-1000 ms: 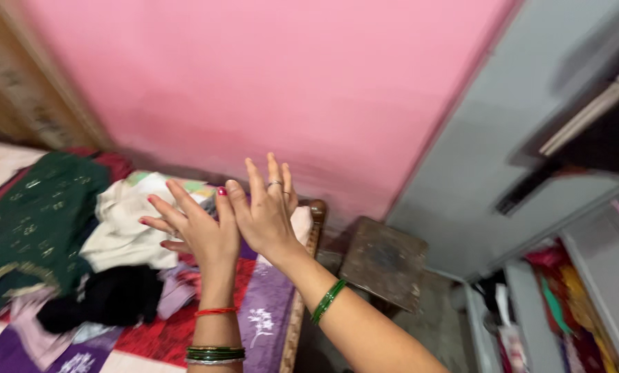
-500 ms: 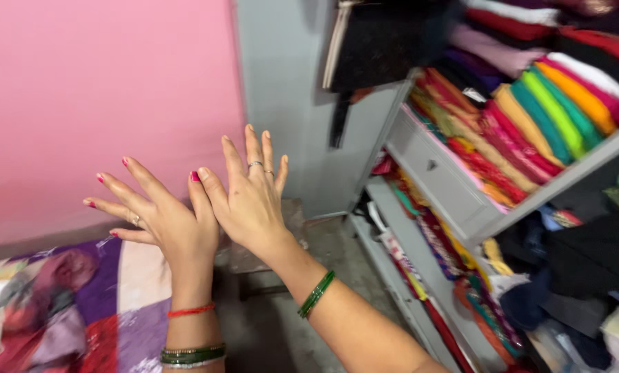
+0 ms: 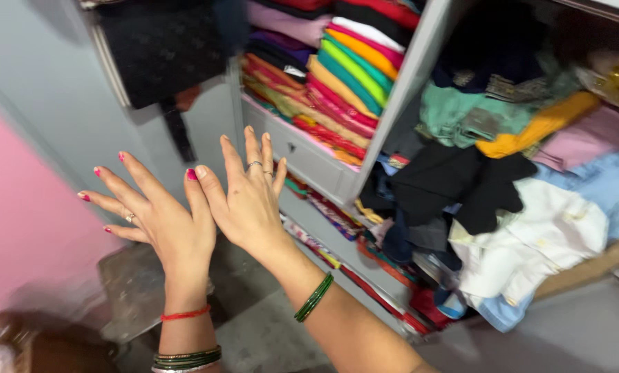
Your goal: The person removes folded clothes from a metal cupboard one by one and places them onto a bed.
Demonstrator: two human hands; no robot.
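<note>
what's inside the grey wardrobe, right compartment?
Inside the grey metal wardrobe: a loose heap of black, teal, yellow, pink and white clothes. Anything beneath or behind the heap is covered.

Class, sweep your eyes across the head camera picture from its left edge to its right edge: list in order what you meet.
Pink wall → left hand → right hand → stack of bright folded fabrics → black garment → white shirt → pale blue garment.

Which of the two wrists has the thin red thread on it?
The left hand: a red thread circles its wrist above a stack of green bangles. The right hand wears only green bangles.
</note>
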